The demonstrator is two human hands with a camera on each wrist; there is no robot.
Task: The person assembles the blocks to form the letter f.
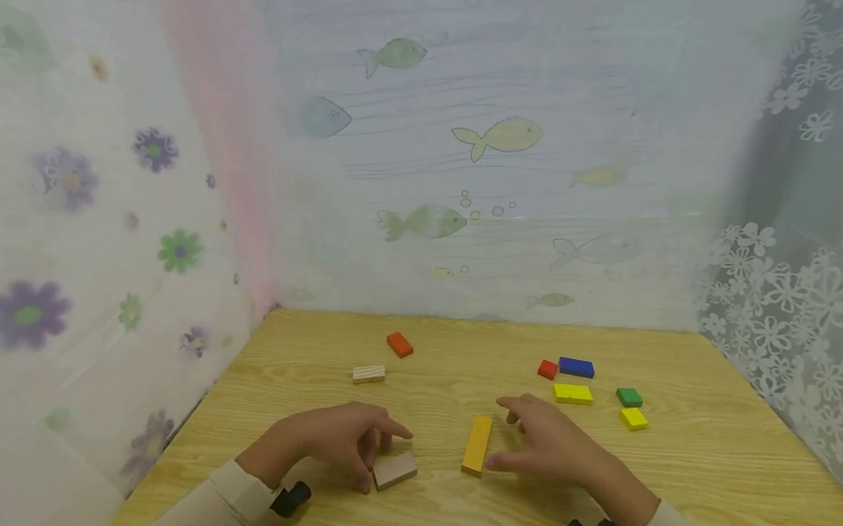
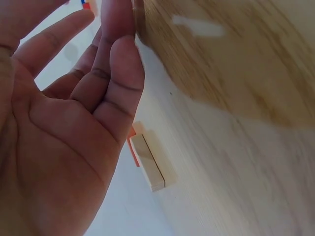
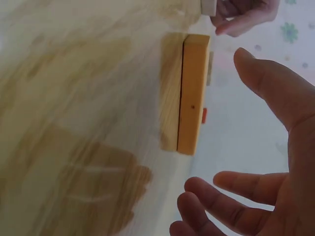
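Observation:
In the head view my left hand [image 1: 336, 438] is beside a plain wooden block [image 1: 395, 471], its thumb right at the block's left end and its index finger extended above it. Loosely bent fingers [image 2: 125, 64] show in the left wrist view with nothing in the palm. My right hand [image 1: 551, 445] hovers just right of a long orange-yellow block [image 1: 478, 446]. Thumb and fingers are spread wide around that block's side, and a gap separates them from the orange-yellow block [image 3: 193, 96] in the right wrist view.
Farther back on the wooden table [image 1: 305, 336] lie a striped wooden block [image 1: 369, 374] and an orange-red block [image 1: 400, 344]. At right are red [image 1: 547, 370], blue [image 1: 576, 368], green [image 1: 629, 397] and two yellow blocks [image 1: 573, 393]. Patterned curtains [image 1: 496, 172] surround the table.

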